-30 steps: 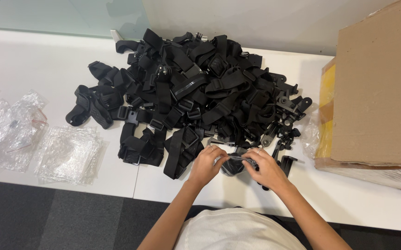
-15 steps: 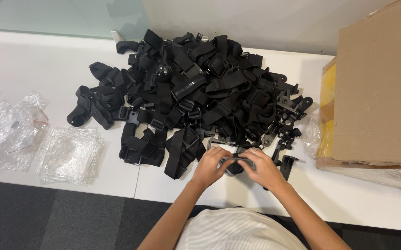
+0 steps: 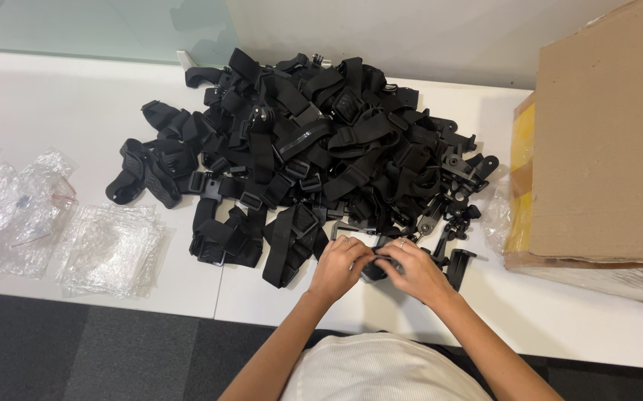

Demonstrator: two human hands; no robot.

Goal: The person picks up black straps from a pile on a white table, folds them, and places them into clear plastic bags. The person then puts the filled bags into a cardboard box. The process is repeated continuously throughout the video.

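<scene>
The person is working at the near edge of a white table (image 3: 54,111), and both hands are meeting over 1 small black piece (image 3: 374,270), which looks like a folded strap or a small mount. The left hand (image 3: 340,269) is curling its fingers around the left side of this piece, and the right hand (image 3: 415,272) is closing over it from the right, so the 2 hands are touching each other above it. Both hands are holding it tightly enough that most of it is hidden; only a dark part is showing between the thumbs. I cannot tell exactly what the fingers are doing to it. The piece is being kept just in front of the body, low over the table, probably because this place is giving support and a good view from above.

Just behind the hands, the big pile of black straps and buckles (image 3: 314,148) is lying in the middle of the table, within easy reach. Some black plastic mounts (image 3: 458,204) are lying at the right edge of this pile, and 1 black bracket (image 3: 460,267) is standing just beside the right hand. On the left, well apart from the hands, clear plastic bags (image 3: 110,249) are lying in a flat stack, and looser bags (image 3: 13,208) are lying beyond them. On the right, an open cardboard box (image 3: 603,141) is standing, with its flap turned up.
</scene>
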